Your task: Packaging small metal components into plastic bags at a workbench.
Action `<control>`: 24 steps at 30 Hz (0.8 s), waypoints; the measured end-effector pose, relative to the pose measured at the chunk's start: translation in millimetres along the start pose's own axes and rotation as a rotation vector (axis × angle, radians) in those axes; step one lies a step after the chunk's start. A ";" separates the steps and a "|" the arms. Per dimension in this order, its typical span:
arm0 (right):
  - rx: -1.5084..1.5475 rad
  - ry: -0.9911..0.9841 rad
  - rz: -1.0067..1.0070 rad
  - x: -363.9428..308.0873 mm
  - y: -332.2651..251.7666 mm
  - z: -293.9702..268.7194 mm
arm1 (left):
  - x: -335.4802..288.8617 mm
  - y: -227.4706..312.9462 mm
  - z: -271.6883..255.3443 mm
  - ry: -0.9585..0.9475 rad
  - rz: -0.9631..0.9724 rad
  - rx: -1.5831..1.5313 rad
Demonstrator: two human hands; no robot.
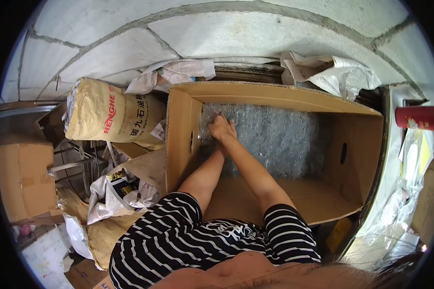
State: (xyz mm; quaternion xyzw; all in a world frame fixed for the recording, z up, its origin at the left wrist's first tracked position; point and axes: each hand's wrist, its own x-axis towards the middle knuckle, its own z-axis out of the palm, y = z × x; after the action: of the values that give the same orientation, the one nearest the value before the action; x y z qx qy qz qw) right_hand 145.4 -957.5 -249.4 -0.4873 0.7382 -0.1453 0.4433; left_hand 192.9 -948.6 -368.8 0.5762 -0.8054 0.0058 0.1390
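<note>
A large open cardboard box stands in front of me, and both my arms reach down into it. A layer of clear, glinting plastic covers much of its inside; whether these are separate packets or one sheet I cannot tell. My right hand lies at the left end of this plastic, touching it, with its visible fingers apart. Beneath the right wrist, my left forearm crosses in. My left hand is mostly hidden behind the right one, so its fingers do not show.
A printed brown paper sack stands left of the box. Below it lie crumpled white bags and a smaller carton. White plastic sheeting hangs behind the box, against a pale block wall. To the right, a red cylinder rests on a ledge.
</note>
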 end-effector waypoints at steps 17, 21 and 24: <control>0.186 0.131 -0.316 -7.2 86.2 -155.7 | 6.6 56.4 -156.3 -0.595 0.662 -0.434; 0.057 0.041 -0.308 -77.8 89.3 -233.5 | 44.7 2.3 -159.1 -0.122 0.011 -0.430; 0.029 0.027 -0.283 -130.7 111.4 -266.3 | 49.6 -9.6 -144.8 -0.017 -0.163 -0.401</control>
State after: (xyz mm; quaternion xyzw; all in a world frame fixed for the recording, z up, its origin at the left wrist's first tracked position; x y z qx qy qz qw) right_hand -115.2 -850.8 -104.0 -0.5779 0.6658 -0.2235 0.4157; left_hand 218.6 -973.2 -219.6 0.6001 -0.7424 -0.1708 0.2441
